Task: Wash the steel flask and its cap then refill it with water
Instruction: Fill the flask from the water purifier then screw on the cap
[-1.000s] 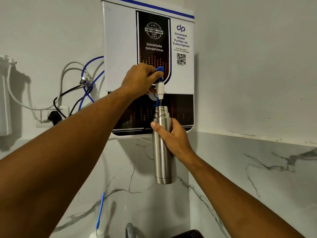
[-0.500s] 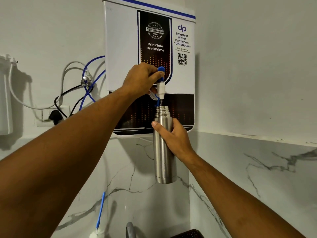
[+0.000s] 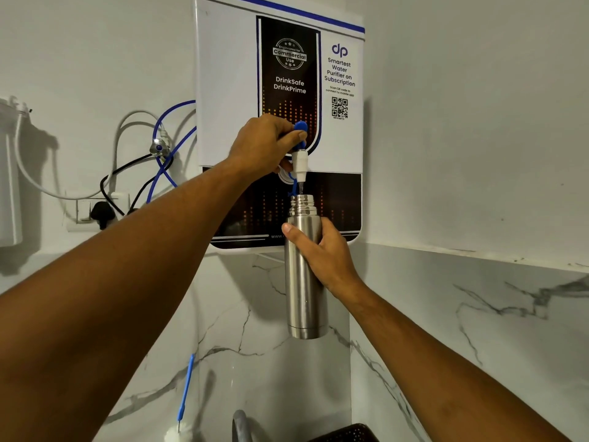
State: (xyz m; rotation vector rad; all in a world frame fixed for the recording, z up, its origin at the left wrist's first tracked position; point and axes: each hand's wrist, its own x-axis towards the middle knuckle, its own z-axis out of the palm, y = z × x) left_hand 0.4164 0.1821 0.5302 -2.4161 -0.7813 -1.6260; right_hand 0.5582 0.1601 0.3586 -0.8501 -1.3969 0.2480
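The steel flask (image 3: 304, 282) hangs upright in the air, cap off, its threaded mouth just under the white spout of the purifier tap (image 3: 300, 164). My right hand (image 3: 322, 253) grips the flask around its upper body. My left hand (image 3: 263, 145) holds the tap's blue lever (image 3: 300, 127), thumb against it. A thin stream of water runs from the spout into the flask's mouth. The tap belongs to a white and black wall-mounted water purifier (image 3: 223, 90). The cap is not in view.
Blue and white tubes and a black cable (image 3: 153, 161) loop at the left toward a wall socket (image 3: 95, 212). Marble wall panels meet in a corner behind the flask. A curved sink tap (image 3: 242, 425), a dark basket (image 3: 347, 433) and a blue-handled brush (image 3: 186, 387) sit at the bottom edge.
Both hands and the flask keep the same hold under the tap; only the camera has shifted slightly.
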